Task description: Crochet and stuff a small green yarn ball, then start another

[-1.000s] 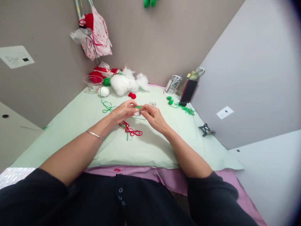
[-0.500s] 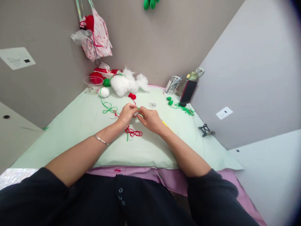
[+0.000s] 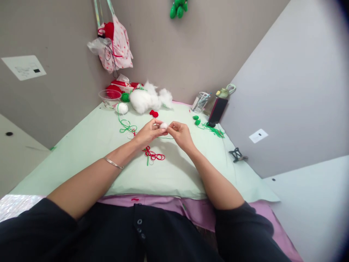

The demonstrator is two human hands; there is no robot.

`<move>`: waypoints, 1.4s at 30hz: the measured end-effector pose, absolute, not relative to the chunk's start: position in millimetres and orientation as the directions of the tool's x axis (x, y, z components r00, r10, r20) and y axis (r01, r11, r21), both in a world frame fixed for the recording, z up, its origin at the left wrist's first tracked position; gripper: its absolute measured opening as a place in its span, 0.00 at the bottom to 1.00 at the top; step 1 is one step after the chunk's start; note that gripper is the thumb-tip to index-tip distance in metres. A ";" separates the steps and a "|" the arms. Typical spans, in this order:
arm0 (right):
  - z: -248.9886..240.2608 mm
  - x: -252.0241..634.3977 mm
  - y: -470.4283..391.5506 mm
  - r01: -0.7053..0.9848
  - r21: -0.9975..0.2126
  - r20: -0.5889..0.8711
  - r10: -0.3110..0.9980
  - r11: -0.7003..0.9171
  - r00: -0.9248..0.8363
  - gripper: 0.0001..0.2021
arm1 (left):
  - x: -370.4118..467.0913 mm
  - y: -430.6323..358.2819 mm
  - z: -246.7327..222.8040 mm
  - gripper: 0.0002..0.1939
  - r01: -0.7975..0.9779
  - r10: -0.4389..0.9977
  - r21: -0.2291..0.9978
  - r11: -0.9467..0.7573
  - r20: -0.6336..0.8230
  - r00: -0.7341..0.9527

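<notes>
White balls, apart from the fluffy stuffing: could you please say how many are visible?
2: one ball in the left hand, against the right hand; the other ball on the table beside the clear tub. More could be hidden.

White piece [image 3: 163, 126] partly behind fingers [image 3: 160, 131], green bundle [image 3: 179, 8] partly beyond the top edge.

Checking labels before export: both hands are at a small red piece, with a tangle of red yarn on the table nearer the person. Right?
One error: the head view shows the small piece at the left hand and right hand is white, not red. The tangle of red yarn does lie on the table, nearer the person.
</notes>
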State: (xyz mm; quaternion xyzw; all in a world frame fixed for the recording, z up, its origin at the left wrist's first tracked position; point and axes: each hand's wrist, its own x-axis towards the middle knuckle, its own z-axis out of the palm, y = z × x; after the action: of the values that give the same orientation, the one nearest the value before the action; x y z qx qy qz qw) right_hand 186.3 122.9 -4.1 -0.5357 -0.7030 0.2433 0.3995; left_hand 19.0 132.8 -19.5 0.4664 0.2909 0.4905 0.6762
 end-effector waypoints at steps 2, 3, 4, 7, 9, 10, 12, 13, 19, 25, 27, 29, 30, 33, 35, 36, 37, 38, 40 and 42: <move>-2.0 186.9 122.1 0.533 -0.784 0.296 0.946 0.318 -0.128 0.13 | 20.9 133.5 -22.2 0.17 -0.385 0.944 0.920 0.066 0.067 0.323; -0.9 186.7 121.4 0.523 -0.787 0.297 0.944 0.327 -0.142 0.14 | 22.0 133.7 -23.3 0.16 -0.383 0.948 0.922 0.059 0.069 0.311; 0.1 186.1 120.3 0.514 -0.789 0.299 0.941 0.337 -0.157 0.14 | 23.1 133.8 -24.2 0.15 -0.380 0.951 0.924 0.052 0.069 0.300; 3.2 181.8 115.1 0.498 -0.789 0.295 0.933 0.359 -0.205 0.13 | 25.5 134.6 -25.8 0.12 -0.365 0.961 0.930 0.035 0.068 0.267; 4.7 177.5 110.2 0.486 -0.796 0.280 0.931 0.361 -0.233 0.12 | 26.9 136.4 -27.3 0.12 -0.350 0.970 0.937 0.017 0.069 0.233; 5.2 175.3 107.7 0.491 -0.793 0.272 0.931 0.361 -0.246 0.11 | 27.6 137.7 -28.5 0.11 -0.340 0.974 0.940 0.006 0.071 0.214; 5.3 171.7 103.6 0.533 -0.764 0.260 0.930 0.363 -0.261 0.11 | 29.5 141.1 -32.0 0.11 -0.314 0.981 0.949 -0.014 0.074 0.179; 4.7 170.5 102.4 0.562 -0.743 0.256 0.930 0.364 -0.265 0.11 | 30.4 142.8 -34.1 0.11 -0.299 0.984 0.954 -0.021 0.072 0.163; -5.2 169.8 108.6 0.677 -0.648 0.289 0.935 0.349 -0.206 0.05 | 31.8 147.0 -42.9 0.12 -0.235 0.990 0.972 0.027 0.006 0.139; -9.2 173.4 116.7 0.693 -0.661 0.301 0.947 0.289 -0.107 0.05 | 29.8 139.1 -34.4 0.07 -0.330 0.982 0.943 0.044 0.020 0.189; -9.2 175.4 118.2 0.660 -0.700 0.280 0.955 0.273 -0.097 0.07 | 28.9 136.4 -29.9 0.09 -0.366 0.975 0.929 0.053 0.031 0.220; -9.4 177.7 119.9 0.619 -0.740 0.260 0.961 0.261 -0.094 0.09 | 27.4 134.3 -26.0 0.09 -0.393 0.967 0.917 0.063 0.042 0.253; -9.6 178.9 120.8 0.599 -0.759 0.251 0.963 0.257 -0.095 0.10 | 26.4 133.4 -24.5 0.09 -0.403 0.962 0.913 0.067 0.047 0.269; -9.0 182.4 123.3 0.542 -0.801 0.233 0.967 0.253 -0.106 0.11 | 23.2 131.9 -22.0 0.11 -0.410 0.949 0.909 0.080 0.056 0.309; -7.4 184.4 124.1 0.514 -0.819 0.227 0.966 0.256 -0.120 0.12 | 21.6 132.1 -22.1 0.12 -0.403 0.944 0.911 0.088 0.053 0.326; -6.1 185.0 123.9 0.504 -0.824 0.226 0.965 0.261 -0.131 0.12 | 21.3 132.7 -22.7 0.13 -0.399 0.943 0.913 0.090 0.051 0.329; -4.7 185.1 123.1 0.495 -0.827 0.224 0.964 0.266 -0.145 0.12 | 21.3 133.7 -23.5 0.13 -0.394 0.943 0.915 0.091 0.048 0.329; -3.2 184.8 121.8 0.489 -0.828 0.221 0.962 0.272 -0.161 0.12 | 21.7 134.9 -24.7 0.13 -0.388 0.945 0.917 0.088 0.046 0.323; -0.4 181.9 117.1 0.485 -0.827 0.215 0.957 0.285 -0.195 0.11 | 23.5 138.1 -27.5 0.13 -0.371 0.953 0.926 0.070 0.048 0.301; 1.4 176.5 110.4 0.493 -0.818 0.213 0.952 0.296 -0.219 0.10 | 25.9 141.1 -30.3 0.13 -0.345 0.963 0.938 0.033 0.062 0.261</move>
State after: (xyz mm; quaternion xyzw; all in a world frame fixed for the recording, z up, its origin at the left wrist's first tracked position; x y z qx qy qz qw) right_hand 176.5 110.4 1.4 -0.5047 -0.7159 0.3116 0.3683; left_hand 25.9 141.1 -30.3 0.4710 0.3283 0.5116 0.6393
